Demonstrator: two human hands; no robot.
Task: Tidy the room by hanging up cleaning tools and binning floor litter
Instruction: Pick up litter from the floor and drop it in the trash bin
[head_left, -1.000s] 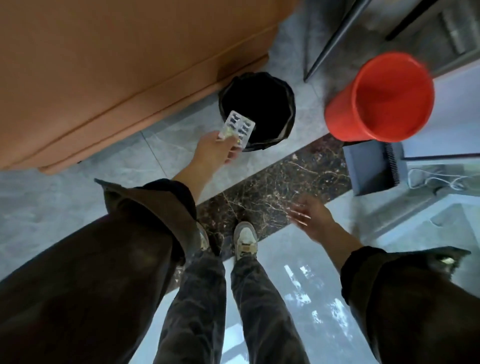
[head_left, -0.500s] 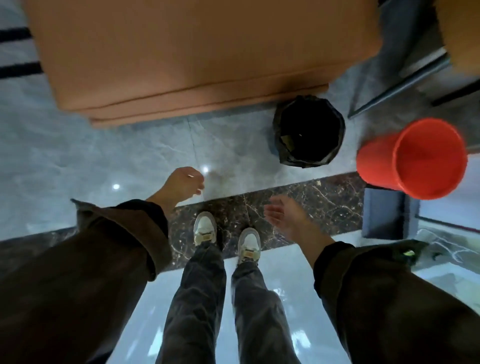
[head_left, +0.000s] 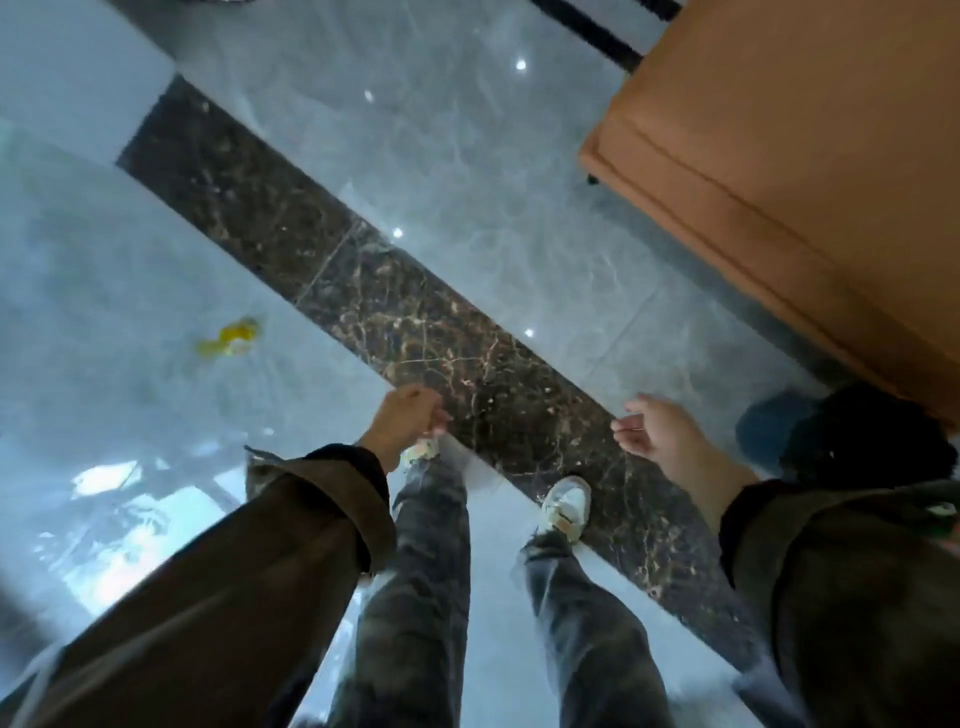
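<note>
Lying crumpled, blurred yellow litter, grey floor

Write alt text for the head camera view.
Looking down, a person's empty left hand and right hand hang over a glossy grey floor. A yellow wrapper lies ahead to the left; a black bin stands beside an orange sofa at right.
</note>
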